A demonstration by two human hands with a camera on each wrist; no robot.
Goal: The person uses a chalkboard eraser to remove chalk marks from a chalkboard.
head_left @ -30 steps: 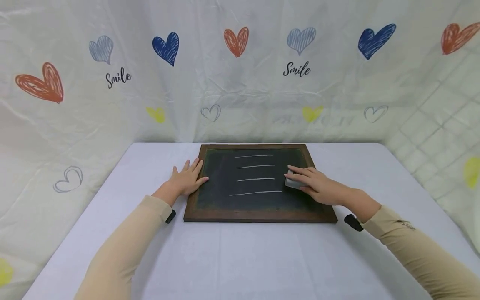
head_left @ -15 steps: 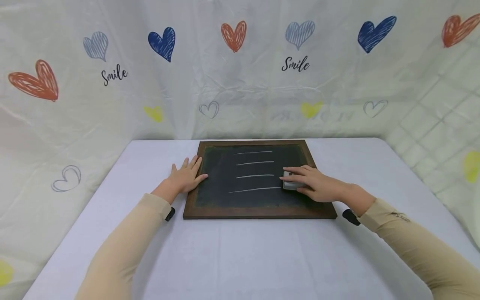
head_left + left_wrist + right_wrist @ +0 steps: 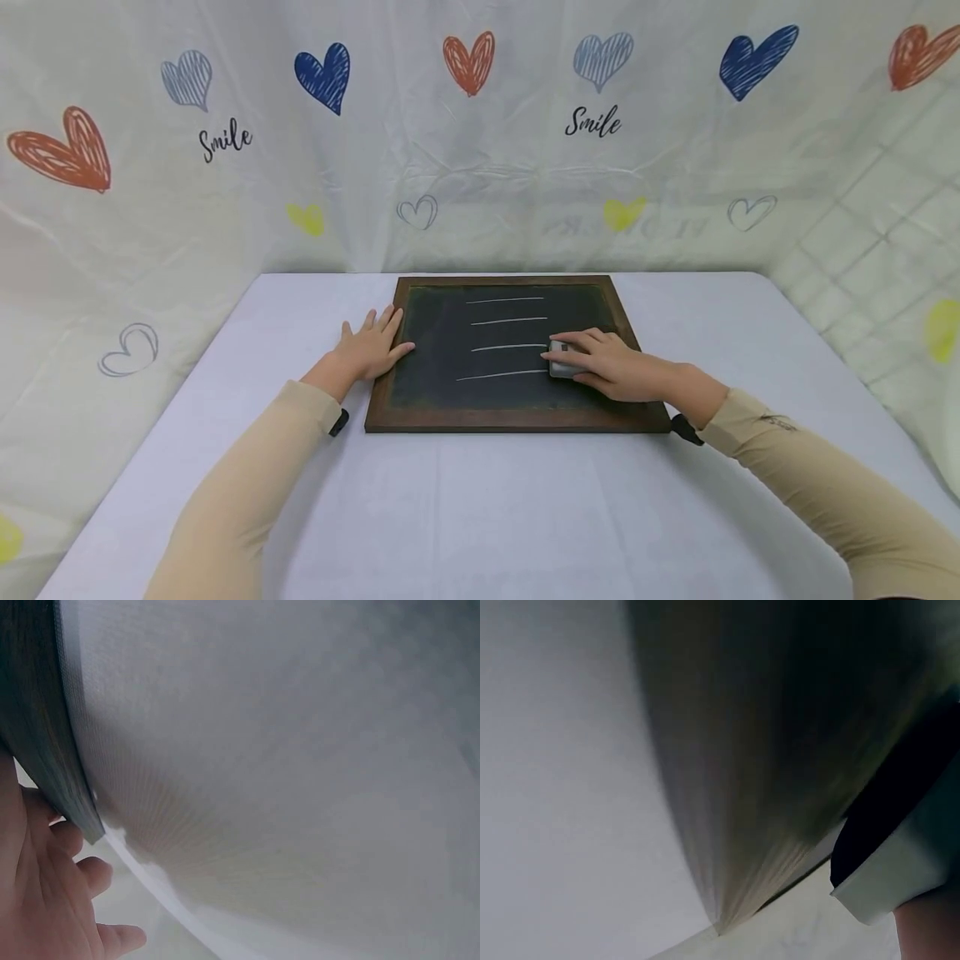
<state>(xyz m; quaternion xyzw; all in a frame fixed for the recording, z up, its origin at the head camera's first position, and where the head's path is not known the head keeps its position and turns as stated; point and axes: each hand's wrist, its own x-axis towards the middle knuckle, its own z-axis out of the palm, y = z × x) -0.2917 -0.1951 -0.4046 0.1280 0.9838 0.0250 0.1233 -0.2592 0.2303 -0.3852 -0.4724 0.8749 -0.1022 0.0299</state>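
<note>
A framed chalkboard (image 3: 435,375) lies on the table, with several white chalk lines (image 3: 510,347) across its middle. My left hand (image 3: 371,348) rests with spread fingers on the left side of its wooden frame, the thumb reaching onto the dark surface. The left wrist view shows that hand (image 3: 52,900) beside the frame edge (image 3: 45,727). My right hand (image 3: 615,371) grips a light grey chalkboard eraser (image 3: 561,370) against the board, at the right ends of the lower two lines. Its black felt (image 3: 877,817) and pale body (image 3: 889,874) appear in the right wrist view.
A white-covered table (image 3: 495,517) extends in front of the board and to both sides. Behind it hangs a pale curtain (image 3: 517,225) printed with hearts and "Smile". Small black wrist devices (image 3: 340,422) sit at both cuffs.
My right hand has slid left with the eraser, from right of the lines to the ends of the lower two. Less of the lowest line's right end shows. My left hand stays on the frame.
</note>
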